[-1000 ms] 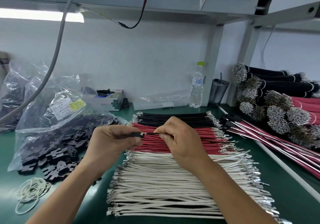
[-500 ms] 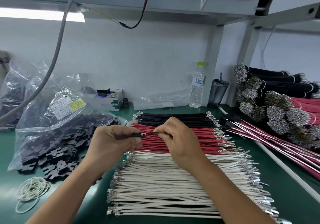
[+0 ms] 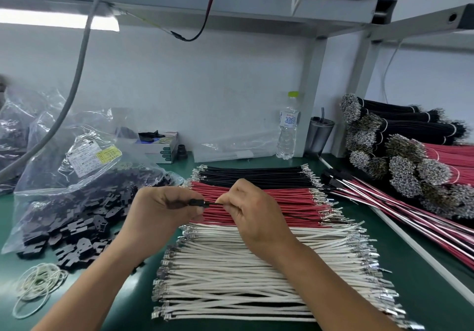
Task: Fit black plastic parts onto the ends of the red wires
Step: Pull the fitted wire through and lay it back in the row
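**Seating risk at the wire end**

A black plastic part (image 3: 196,202) is pinched in the curled fingers of the left hand (image 3: 160,211) at the centre of the frame, and a thin dark wire (image 3: 302,218) is pinched by the right hand (image 3: 252,211), its tip at the part's mouth. The wire appears black, not red, though this cannot be told for sure. The red wires (image 3: 259,203) lie in a row just behind the hands, between black and white rows. A half-seated terminal could be left if the push is stopped early or made off-axis. The terminal could be bent by a slanted entry. A wrong-coloured wire could be fitted. More parts are held in the bag (image 3: 84,176) at the left of the frame
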